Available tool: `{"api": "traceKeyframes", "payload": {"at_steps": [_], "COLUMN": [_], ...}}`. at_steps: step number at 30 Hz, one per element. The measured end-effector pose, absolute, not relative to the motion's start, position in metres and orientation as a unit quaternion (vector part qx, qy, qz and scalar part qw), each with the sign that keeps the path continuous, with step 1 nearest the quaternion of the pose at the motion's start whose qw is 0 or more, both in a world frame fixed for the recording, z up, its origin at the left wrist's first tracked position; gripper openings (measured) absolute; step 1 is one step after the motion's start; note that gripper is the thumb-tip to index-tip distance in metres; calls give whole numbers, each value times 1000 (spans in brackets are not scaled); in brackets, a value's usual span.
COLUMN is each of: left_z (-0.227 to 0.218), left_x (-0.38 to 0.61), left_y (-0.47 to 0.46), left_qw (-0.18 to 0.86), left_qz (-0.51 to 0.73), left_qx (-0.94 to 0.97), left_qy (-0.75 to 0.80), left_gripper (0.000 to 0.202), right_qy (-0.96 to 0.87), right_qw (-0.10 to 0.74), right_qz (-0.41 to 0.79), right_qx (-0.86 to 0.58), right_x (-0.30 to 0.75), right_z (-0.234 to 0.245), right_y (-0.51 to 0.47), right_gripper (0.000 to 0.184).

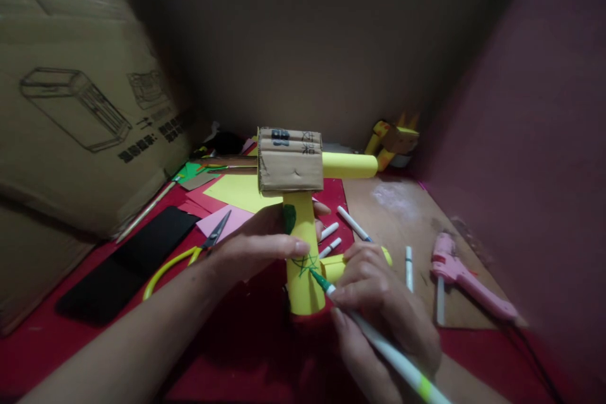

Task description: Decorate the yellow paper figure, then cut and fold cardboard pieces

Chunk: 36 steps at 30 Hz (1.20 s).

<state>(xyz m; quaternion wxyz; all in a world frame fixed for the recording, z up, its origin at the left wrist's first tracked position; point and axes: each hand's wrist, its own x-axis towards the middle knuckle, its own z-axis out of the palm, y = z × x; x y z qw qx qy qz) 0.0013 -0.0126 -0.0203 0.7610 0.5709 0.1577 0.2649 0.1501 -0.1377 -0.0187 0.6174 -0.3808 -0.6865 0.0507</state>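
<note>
My left hand [265,243] is wrapped round a yellow paper tube [305,297], its thumb lying across the front. The tube belongs to a craft figure with a small cardboard block [290,164] on top, and another yellow tube [353,165] sticks out to the right behind the block. Green scribbled lines and a filled green patch mark the held tube. In my right hand [379,303] is a white marker pen [392,356] with a green tip, which touches the tube just below my left thumb. A further yellow tube lies behind my right fingers, partly hidden.
Yellow-handled scissors [189,259] and a black phone-like slab [127,265] lie left, near coloured paper sheets [241,192]. A pink glue gun [466,278] rests on a brown board [392,202] at right. Several pens lie mid-table. A large cardboard box [71,107] stands left; a yellow figure [398,139] stands behind.
</note>
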Motion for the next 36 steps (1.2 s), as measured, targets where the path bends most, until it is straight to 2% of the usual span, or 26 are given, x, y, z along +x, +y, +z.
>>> {"api": "traceKeyframes", "payload": {"at_steps": [32,36], "left_z": [-15,-14], "left_x": [-2,-2], "left_y": [-15,-14], "left_qw": [742,742], "left_qz": [243,243], "left_qx": [604,605], "left_qy": [158,159], "left_gripper": [47,52], "right_qy": [-634,-639], "right_qw": [649,640], "right_qz": [30,28], "right_qx": [-420,-426], "right_x": [143,144], "right_z": [-25,-24], "right_y": [-138,-137], "right_gripper": [18,17]}}
